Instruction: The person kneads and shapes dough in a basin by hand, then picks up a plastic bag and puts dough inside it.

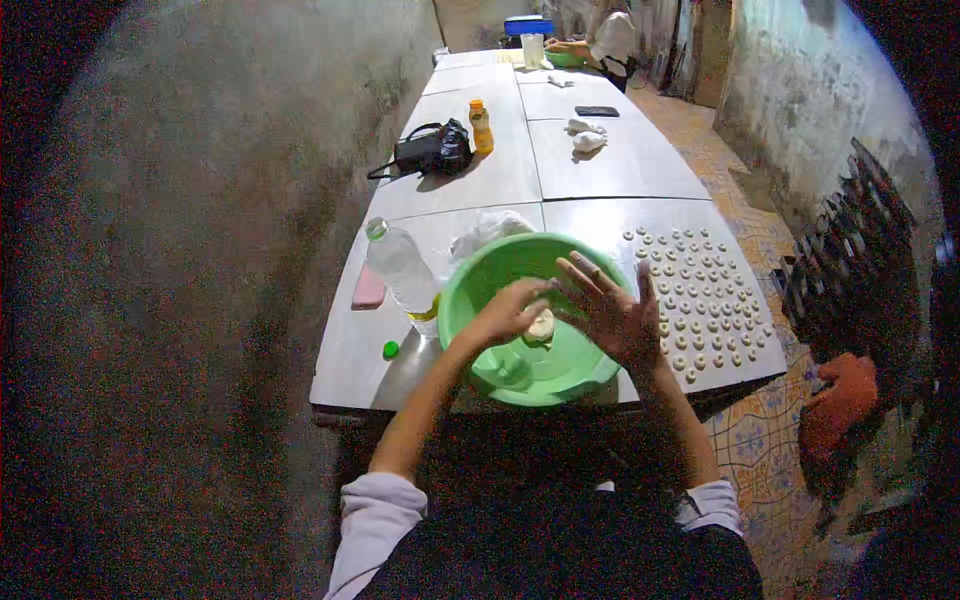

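A light green plastic basin (560, 385) stands at the near edge of the white table. Inside it shows a pale lump that looks like dough (540, 326). Over the basin's left part, my left hand (510, 314) is closed, its fingers bent together just above the lump. Whatever its fingertips hold, if anything, is hidden by blur. My right hand (622, 318) is raised over the basin's right side, open with its fingers spread and nothing in it. Rows of small pale ring-shaped pieces (700, 290) lie on the table to the right.
Left of the basin are a large clear bottle (405, 270), a green cap (391, 350) and a pink box (368, 288). Farther off lie a black bag (435, 150), an orange bottle (481, 128), a dark phone (596, 111) and white cloth (588, 138). Another person (612, 40) works at the far end.
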`<state>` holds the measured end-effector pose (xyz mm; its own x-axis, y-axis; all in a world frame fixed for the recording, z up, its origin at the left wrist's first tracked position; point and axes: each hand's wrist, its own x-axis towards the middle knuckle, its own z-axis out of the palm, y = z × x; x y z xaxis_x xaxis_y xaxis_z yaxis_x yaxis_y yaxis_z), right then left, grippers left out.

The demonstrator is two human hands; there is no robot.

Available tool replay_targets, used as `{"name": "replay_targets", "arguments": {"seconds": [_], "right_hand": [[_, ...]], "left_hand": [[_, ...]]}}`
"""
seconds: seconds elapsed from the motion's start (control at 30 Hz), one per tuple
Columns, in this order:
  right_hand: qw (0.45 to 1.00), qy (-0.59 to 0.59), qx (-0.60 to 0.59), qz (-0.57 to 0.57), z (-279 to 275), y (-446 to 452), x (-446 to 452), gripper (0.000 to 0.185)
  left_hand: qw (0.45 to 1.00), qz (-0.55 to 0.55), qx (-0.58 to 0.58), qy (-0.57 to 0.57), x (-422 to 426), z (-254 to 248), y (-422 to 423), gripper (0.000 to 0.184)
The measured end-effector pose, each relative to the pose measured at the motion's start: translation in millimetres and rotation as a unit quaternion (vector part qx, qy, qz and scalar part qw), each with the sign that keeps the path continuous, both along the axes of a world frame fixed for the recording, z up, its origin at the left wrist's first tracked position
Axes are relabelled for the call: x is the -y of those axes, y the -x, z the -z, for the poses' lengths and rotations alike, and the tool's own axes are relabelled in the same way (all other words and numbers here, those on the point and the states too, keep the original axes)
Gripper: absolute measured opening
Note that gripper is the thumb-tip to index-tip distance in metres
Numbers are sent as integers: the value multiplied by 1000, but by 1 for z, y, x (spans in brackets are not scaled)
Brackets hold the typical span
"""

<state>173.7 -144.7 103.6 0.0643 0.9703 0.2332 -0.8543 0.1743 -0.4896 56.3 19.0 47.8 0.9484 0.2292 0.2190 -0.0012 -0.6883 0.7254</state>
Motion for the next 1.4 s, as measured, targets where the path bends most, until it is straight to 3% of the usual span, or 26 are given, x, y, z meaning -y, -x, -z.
{"name": "replay_targets", "arguments": {"seconds": [0.03, 0.07, 0.1, 0.17, 0.3, 0.37, 0.43, 0.47, 0.5, 0.57, 0.6, 0.63, 0.67, 0.7, 0.77, 0.87, 0.97, 1.03, 1.23, 1.4], "right_hand": [[999, 15, 35, 21, 1, -1, 1, 85], [996, 14, 91, 17, 2, 0, 1, 84], [996, 14, 91, 17, 6, 0, -1, 84], [974, 59, 214, 47, 15, 2, -7, 80], [969, 111, 220, 25, 51, -3, -23, 73], [969, 140, 200, 29, 58, 4, -24, 70], [885, 99, 450, 72, 81, 5, -30, 66], [978, 104, 176, -39, 39, 14, -18, 61], [978, 103, 176, -39, 35, 19, -19, 61], [950, 61, 308, -6, 31, 28, -17, 59], [873, 93, 468, 101, 11, 39, -12, 57], [873, 93, 469, 101, 11, 37, -10, 57], [660, 46, 720, 209, 11, 34, -7, 57], [369, -5, 883, 291, 12, 32, -4, 56], [367, -18, 882, 296, 11, 30, -5, 57], [323, -29, 898, 297, 13, 28, -6, 58], [312, -26, 905, 287, 11, 27, -3, 58], [306, -22, 907, 289, 10, 28, -3, 59], [307, -40, 910, 278, 15, 25, -4, 59], [308, -58, 904, 292, 21, 21, -2, 56]], "left_hand": [[977, -74, 139, 146, 8, -8, 1, 30], [957, -79, 219, 172, 11, -15, 2, 31], [957, -79, 219, 171, 19, -33, 6, 31], [928, -95, 330, -145, 36, -68, 17, 32], [968, 11, 226, -105, 26, -70, 25, 22], [969, 8, 228, -96, 18, -60, 26, 13], [971, 20, 222, -91, 15, -52, 32, 10], [978, -7, 201, -62, 20, -57, 36, 8], [978, -8, 201, -62, 19, -54, 38, 8], [970, -57, 233, -22, 16, -42, 39, 10], [972, -83, 217, 36, 14, -39, 41, 18], [972, -83, 218, 35, 12, -36, 44, 18], [971, -128, 189, 71, 9, -34, 47, 22], [967, -172, 157, 106, 7, -32, 49, 27], [970, -175, 132, 101, 4, -29, 46, 32], [965, -188, 120, 137, 6, -26, 44, 29], [959, -220, 146, 105, 7, -25, 42, 17], [960, -223, 89, 143, 5, -27, 45, 19], [973, -60, 115, 192, 14, -26, 44, 21], [976, -45, 96, 191, 15, -28, 48, 18]]}}
